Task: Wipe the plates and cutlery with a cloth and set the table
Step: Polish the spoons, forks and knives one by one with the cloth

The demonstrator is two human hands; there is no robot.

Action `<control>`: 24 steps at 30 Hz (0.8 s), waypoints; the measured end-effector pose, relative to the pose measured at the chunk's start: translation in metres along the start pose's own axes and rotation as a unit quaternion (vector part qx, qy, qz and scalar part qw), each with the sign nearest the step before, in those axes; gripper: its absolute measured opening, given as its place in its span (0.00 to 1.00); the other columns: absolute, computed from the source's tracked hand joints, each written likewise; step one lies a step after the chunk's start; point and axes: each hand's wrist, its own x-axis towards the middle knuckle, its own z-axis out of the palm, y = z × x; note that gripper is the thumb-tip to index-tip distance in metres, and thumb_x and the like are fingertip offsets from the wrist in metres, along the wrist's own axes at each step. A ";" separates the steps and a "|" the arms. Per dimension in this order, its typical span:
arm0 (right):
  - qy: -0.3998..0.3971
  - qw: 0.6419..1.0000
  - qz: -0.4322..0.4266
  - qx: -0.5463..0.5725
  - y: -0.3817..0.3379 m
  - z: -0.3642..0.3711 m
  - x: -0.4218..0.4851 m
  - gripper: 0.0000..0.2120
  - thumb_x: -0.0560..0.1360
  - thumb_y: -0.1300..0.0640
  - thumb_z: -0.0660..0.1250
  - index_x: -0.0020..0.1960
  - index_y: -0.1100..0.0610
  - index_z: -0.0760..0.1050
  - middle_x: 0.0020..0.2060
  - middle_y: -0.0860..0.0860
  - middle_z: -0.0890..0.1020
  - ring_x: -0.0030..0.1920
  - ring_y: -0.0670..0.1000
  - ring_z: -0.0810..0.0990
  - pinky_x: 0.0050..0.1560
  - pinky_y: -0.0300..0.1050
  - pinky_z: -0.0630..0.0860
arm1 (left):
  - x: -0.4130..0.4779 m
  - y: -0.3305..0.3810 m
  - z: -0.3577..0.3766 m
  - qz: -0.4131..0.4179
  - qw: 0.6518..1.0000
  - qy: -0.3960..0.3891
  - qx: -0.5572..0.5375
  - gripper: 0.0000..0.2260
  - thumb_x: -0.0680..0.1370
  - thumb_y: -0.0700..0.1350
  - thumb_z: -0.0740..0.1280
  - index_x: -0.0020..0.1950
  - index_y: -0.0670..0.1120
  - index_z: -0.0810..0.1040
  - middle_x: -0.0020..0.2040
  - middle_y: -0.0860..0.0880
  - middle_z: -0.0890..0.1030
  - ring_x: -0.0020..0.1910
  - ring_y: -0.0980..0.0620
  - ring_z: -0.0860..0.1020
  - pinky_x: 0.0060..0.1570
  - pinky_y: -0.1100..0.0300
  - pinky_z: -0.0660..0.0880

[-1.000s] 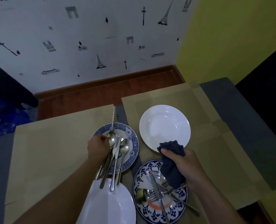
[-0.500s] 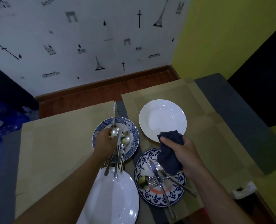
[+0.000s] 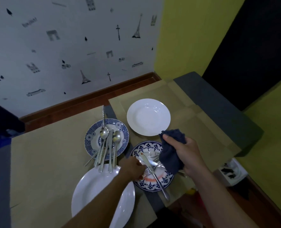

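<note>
Four plates on tan placemats [image 3: 45, 153]. Near left: plain white plate [image 3: 93, 195]. Behind it: blue-rimmed plate [image 3: 89, 137] loaded with spoons [image 3: 104, 132], their handles overhanging the white one. Centre: left hand [image 3: 131, 169], fingertips among the forks on the floral plate [image 3: 148, 146] (blurred; grip cannot be told), knife [image 3: 150, 168] lying across. Far: deep white plate [image 3: 148, 116]. Right: right hand [image 3: 188, 153], fingers curled round a dark blue cloth [image 3: 170, 157] above the floral plate's right edge.

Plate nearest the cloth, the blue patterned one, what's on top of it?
A knife lies across the plate, with forks beneath. The left hand covers its left edge, and the cloth in the right hand hides its right side.
</note>
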 end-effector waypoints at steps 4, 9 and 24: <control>0.017 1.000 -0.006 0.013 0.005 -0.017 -0.006 0.06 0.74 0.58 0.77 0.50 0.58 0.84 0.42 0.52 0.89 0.45 0.48 0.88 0.43 0.43 0.81 | -0.007 0.009 0.031 -0.025 0.999 -0.027 -0.011 0.13 0.77 0.51 0.71 0.34 0.49 0.79 0.31 0.51 0.81 0.34 0.53 0.82 0.43 0.60 0.81; 0.036 0.999 0.002 0.013 0.012 -0.031 -0.009 0.07 0.73 0.58 0.78 0.50 0.58 0.85 0.43 0.52 0.89 0.46 0.50 0.87 0.44 0.46 0.80 | -0.010 0.007 0.055 -0.036 0.997 -0.052 -0.042 0.11 0.77 0.47 0.72 0.44 0.39 0.84 0.38 0.43 0.85 0.33 0.50 0.84 0.42 0.55 0.84; 0.030 0.998 0.024 -0.058 0.015 -0.016 -0.018 0.07 0.77 0.59 0.72 0.43 0.62 0.84 0.34 0.53 0.87 0.40 0.52 0.86 0.40 0.45 0.77 | -0.043 0.040 0.010 0.121 0.977 0.046 -0.167 0.07 0.80 0.44 0.67 0.47 0.43 0.82 0.41 0.44 0.83 0.41 0.46 0.83 0.45 0.51 0.82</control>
